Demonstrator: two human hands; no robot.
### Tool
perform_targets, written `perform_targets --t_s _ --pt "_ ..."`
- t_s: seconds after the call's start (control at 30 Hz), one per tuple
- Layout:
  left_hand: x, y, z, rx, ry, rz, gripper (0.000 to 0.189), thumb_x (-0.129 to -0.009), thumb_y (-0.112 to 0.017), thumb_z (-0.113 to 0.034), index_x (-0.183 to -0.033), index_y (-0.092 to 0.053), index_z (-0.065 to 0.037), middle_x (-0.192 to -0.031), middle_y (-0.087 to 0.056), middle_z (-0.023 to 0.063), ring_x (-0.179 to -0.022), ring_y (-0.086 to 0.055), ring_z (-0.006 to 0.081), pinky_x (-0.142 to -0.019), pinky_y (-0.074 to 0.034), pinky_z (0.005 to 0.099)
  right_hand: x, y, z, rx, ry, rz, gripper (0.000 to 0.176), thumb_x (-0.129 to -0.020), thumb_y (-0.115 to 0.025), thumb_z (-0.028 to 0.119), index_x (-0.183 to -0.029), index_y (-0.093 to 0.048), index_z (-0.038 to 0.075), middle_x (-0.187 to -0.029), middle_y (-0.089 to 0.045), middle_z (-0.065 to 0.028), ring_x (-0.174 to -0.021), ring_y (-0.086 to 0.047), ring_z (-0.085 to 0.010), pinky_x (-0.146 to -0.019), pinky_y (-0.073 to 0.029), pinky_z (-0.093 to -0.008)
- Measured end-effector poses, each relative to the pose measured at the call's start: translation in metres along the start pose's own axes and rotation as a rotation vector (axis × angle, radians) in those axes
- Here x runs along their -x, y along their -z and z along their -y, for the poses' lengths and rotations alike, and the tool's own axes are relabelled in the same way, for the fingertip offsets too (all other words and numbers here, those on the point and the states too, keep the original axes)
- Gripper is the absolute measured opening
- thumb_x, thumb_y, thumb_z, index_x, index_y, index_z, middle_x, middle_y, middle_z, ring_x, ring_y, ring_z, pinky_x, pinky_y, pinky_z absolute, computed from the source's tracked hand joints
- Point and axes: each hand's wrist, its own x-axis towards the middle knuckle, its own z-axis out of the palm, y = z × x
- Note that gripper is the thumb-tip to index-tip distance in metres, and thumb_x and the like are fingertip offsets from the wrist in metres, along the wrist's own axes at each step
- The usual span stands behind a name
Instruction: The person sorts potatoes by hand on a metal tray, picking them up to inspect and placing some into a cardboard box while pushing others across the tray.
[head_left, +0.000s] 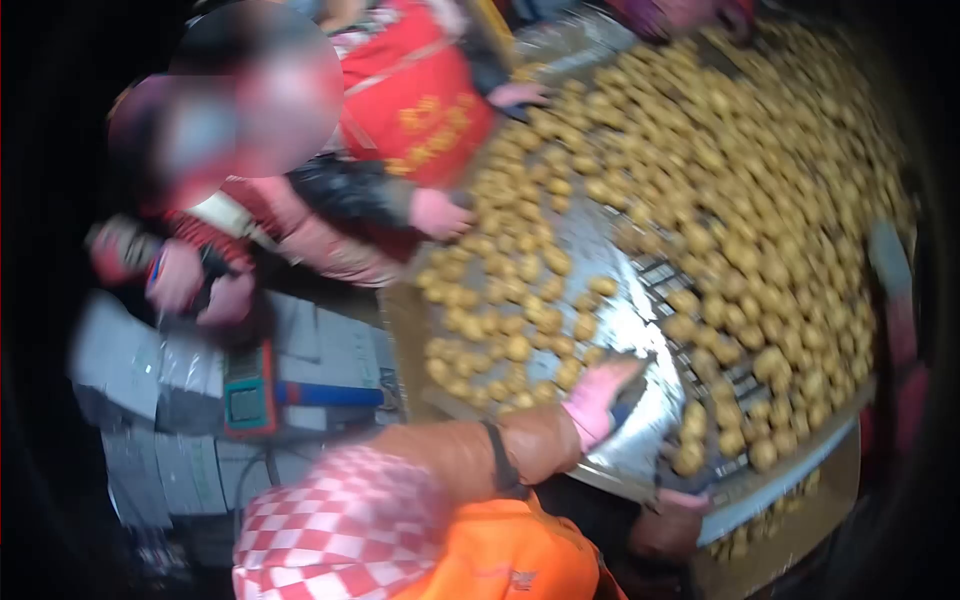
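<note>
Neither my left hand nor my right hand can be made out; the hands in view appear to belong to other people. A wide heap of potatoes (770,180) covers a sorting table. Smaller potatoes (515,345) lie on its left part, beside a shiny metal sheet (655,375). A dark slatted grate (745,385) shows between the potatoes. A co-worker's pink-gloved hand (595,400) reaches over the metal sheet from below. Another pink-gloved hand (440,213) rests at the potatoes' left edge. Motion blurs much of the picture.
A person in a checkered headscarf (335,525) and orange vest (520,550) bends at the bottom. At left, another person holds gloved hands (200,290) together above stacked white packages (190,480). A scale display (248,395) stands there. A cardboard side (800,535) borders the lower right.
</note>
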Motion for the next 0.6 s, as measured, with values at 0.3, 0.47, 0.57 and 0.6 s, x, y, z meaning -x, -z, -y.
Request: perform_targets --t_s 0.3,0.47,0.57,0.6 --pt "-0.050 -0.088 -0.040 0.176 0.085 -0.060 0.041 -0.102 -0.053 -0.017 -0.138 -0.055 0.000 -0.138 -0.057 0.0233 -0.134 -0.050 0.0371 -0.115 -0.035 0.0437 -0.031 -0.027 -0.016 2.135 0.682 -0.186 0.043 -0.107 -0.034 0.031 -0.146 -0.045 0.016 -0.147 -0.051 -0.0063 -0.137 -0.048 -0.0169 -0.114 -0.031 -0.0304" --pt "-0.074 -0.090 -0.039 0.174 0.080 -0.074 0.040 -0.104 -0.050 -0.016 -0.136 -0.054 0.008 -0.135 -0.060 0.0231 -0.126 -0.057 0.0334 -0.110 -0.040 0.0409 -0.041 -0.028 -0.012 1.860 0.629 -0.265 0.036 -0.106 -0.045 0.020 -0.142 -0.049 0.018 -0.138 -0.058 -0.0015 -0.129 -0.056 -0.0141 -0.111 -0.038 -0.0263" --pt "-0.075 -0.093 -0.036 0.201 0.140 -0.102 0.041 -0.104 -0.048 -0.017 -0.135 -0.053 0.010 -0.131 -0.061 0.0240 -0.122 -0.059 0.0326 -0.106 -0.044 0.0411 -0.045 -0.048 0.004 2.216 0.786 -0.371 0.038 -0.106 -0.050 0.018 -0.143 -0.049 0.022 -0.144 -0.050 0.0109 -0.129 -0.053 -0.0072 -0.109 -0.039 -0.0234" --pt "-0.077 -0.097 -0.035 0.248 0.161 -0.099 0.042 -0.105 -0.048 -0.018 -0.136 -0.052 0.010 -0.132 -0.060 0.0237 -0.121 -0.059 0.0317 -0.105 -0.045 0.0412 -0.045 -0.049 0.011 2.209 0.793 -0.346 0.038 -0.106 -0.051 0.017 -0.143 -0.050 0.022 -0.144 -0.049 0.0128 -0.128 -0.053 -0.0063 -0.108 -0.039 -0.0229"
